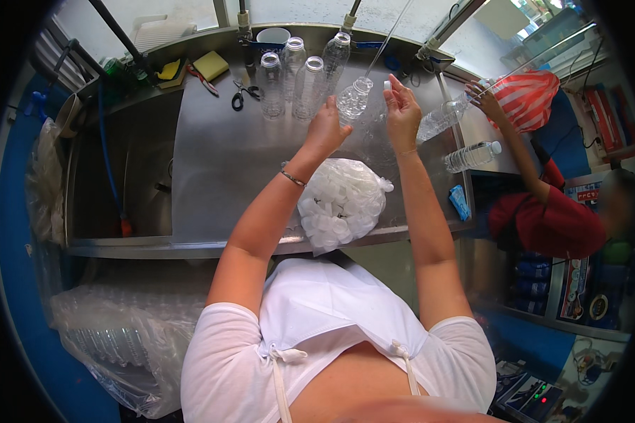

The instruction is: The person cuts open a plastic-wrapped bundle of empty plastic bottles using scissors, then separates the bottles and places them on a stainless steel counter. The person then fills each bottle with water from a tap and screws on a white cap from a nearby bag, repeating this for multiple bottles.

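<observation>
The clear plastic bottle (353, 100) is held up over the far middle of the steel tabletop (219, 162), tilted, with the left hand (326, 130) wrapped round its lower body, fingers curled tight on it. Its neck is open, no cap on it yet. A small white cap (387, 84) is pinched at the fingertips of the right hand (402, 113), raised just beside the bottle's mouth and not touching it.

Along the far edge, four more clear bottles (296, 74) are stood upright in a cluster, and all look uncapped, though this cannot be told for certain. A knotted clear bag of white caps (340, 203) is seen at the near edge, between the forearms, well filled. Toward the right edge, two capped bottles (471, 155) are laid on their sides, one of them touched by another person's hand (485, 99) beside a red striped bag (529, 97).

Judged from this, the work seems at an early stage: one cap is about to be seated, and the upright row is left. Scissors (244, 93) lie at the far edge, a sink (116, 176) to the left.
</observation>
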Tool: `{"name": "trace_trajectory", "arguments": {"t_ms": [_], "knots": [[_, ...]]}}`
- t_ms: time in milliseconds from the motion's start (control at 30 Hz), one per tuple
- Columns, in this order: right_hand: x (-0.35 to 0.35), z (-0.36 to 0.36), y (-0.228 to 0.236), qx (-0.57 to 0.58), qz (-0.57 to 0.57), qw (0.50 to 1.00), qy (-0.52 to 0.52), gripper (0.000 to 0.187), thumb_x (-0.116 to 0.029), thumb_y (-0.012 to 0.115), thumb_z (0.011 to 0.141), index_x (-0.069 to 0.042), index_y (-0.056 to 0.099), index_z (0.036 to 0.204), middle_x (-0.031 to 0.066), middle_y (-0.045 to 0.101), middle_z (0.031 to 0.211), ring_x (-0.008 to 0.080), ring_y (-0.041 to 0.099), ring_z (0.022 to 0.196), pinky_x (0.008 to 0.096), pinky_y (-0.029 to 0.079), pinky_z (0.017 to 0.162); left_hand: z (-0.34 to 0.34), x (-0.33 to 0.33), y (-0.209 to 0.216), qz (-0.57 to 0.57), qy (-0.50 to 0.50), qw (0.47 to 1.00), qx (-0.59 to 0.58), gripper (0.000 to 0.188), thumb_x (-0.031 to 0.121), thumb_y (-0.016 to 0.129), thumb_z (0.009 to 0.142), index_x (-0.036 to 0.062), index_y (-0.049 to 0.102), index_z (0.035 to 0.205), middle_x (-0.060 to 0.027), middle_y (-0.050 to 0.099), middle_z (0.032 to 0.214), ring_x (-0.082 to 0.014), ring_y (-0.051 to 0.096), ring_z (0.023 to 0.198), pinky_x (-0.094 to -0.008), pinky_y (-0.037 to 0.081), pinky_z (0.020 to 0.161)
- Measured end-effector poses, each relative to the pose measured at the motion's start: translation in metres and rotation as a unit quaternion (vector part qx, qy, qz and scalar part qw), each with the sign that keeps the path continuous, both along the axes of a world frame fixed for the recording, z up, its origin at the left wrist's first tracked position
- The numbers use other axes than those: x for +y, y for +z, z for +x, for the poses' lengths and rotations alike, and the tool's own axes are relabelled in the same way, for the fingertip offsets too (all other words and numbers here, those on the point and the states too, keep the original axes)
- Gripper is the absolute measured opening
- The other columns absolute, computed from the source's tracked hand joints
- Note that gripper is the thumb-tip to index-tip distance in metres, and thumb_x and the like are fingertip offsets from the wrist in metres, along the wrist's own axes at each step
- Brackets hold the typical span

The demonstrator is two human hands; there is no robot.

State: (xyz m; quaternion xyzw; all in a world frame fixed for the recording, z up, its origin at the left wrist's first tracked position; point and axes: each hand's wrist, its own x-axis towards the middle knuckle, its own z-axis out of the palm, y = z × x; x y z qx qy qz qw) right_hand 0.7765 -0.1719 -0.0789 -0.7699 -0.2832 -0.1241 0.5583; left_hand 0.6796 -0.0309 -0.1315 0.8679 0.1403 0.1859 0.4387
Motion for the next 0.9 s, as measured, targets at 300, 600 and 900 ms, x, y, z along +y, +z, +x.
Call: {"name": "trace_trajectory", "arguments": {"t_ms": [300, 600, 900], "knots": [[0.029, -0.027, 0.005, -0.162, -0.032, 0.986, 0.014, 0.035, -0.006, 0.065, 0.091, -0.009, 0.066, 0.126, 0.0134, 0.065, 0.118, 0.0247, 0.066, 0.1, 0.03, 0.054, 0.083, -0.007, -0.002, -0.005, 0.023, -0.001, 1.0, -0.021, 0.08, 0.017, 0.081, 0.075, -0.0088, 0.035, 0.135, -0.033, 0.054, 0.126, -0.0455, 0.056, 0.116, -0.0458, 0.048, 0.096], [0.054, -0.061, 0.001, -0.281, -0.09, 0.949, 0.107, 0.037, -0.002, 0.069, 0.086, -0.008, 0.067, 0.122, 0.012, 0.065, 0.125, 0.027, 0.064, 0.111, 0.0363, 0.053, 0.091, -0.04, 0.0, -0.024, -0.023, 0.062, 0.991, -0.116, 0.077, 0.012, 0.078, 0.077, -0.0024, 0.032, 0.137, -0.031, 0.052, 0.124, -0.0482, 0.056, 0.111, -0.0476, 0.048, 0.093], [0.124, -0.033, 0.002, -0.183, -0.166, 0.967, 0.064, 0.082, -0.037, 0.08, 0.08, -0.009, 0.038, 0.144, 0.0239, 0.053, 0.132, 0.0341, 0.057, 0.117, 0.0393, 0.048, 0.096, -0.089, 0.063, -0.038, 0.014, 0.21, 0.965, -0.157, 0.076, 0.014, 0.079, 0.078, 0.0001, 0.031, 0.135, -0.0306, 0.052, 0.123, -0.049, 0.057, 0.108, -0.0489, 0.05, 0.087]]}}
